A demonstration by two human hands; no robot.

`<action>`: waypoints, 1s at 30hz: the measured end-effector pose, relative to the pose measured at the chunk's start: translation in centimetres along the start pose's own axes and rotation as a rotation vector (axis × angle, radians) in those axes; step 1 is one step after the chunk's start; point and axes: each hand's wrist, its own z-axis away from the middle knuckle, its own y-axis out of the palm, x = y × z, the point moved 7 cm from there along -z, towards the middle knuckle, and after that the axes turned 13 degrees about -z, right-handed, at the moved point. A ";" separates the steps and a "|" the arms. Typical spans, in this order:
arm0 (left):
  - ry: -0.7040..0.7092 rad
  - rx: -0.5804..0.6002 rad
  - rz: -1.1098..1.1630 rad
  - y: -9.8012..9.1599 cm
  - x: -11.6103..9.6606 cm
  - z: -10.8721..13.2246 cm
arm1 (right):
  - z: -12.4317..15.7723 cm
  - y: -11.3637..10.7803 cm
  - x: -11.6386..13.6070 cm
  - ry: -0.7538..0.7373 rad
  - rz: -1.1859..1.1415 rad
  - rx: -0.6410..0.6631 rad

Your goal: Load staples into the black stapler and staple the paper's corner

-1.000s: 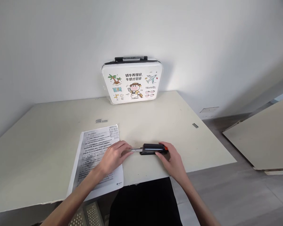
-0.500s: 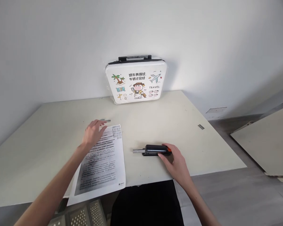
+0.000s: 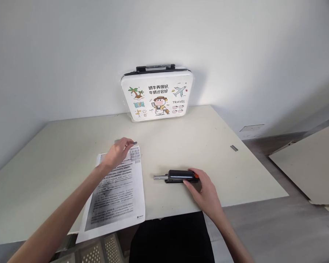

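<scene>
My left hand (image 3: 118,152) is closed, pinching a small grey strip of staples (image 3: 135,143) between thumb and fingertips, just above the top edge of the printed paper sheets (image 3: 117,197). Another grey piece (image 3: 116,141) shows partly behind that hand. My right hand (image 3: 205,190) grips the rear end of a black stapler (image 3: 181,175) lying on its side of the table, thumb in front and fingers behind. The stapler's silver tray (image 3: 160,177) sticks out to the left. Orange shows at its rear, near my fingers.
A white cartoon-printed case (image 3: 157,96) with a black handle stands at the back against the wall. Another staple strip (image 3: 234,148) lies near the right edge of the table (image 3: 222,160). The sheets overhang the front edge, above perforated baskets (image 3: 94,252).
My left hand has moved right and slightly away from me, and now has a staple strip pinched in its fingers. My right hand stays on the stapler.
</scene>
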 end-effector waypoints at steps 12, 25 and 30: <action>-0.077 0.247 0.438 1.1 -11.6 8.5 | -0.1 -0.2 0.0 -0.020 0.013 -0.002; 0.213 0.005 0.110 0.9 -14.1 8.9 | -0.1 -0.2 -0.5 -0.019 0.018 0.006; 0.248 0.020 0.059 1.5 -14.4 8.9 | -0.2 -0.2 -0.6 -0.009 0.004 0.013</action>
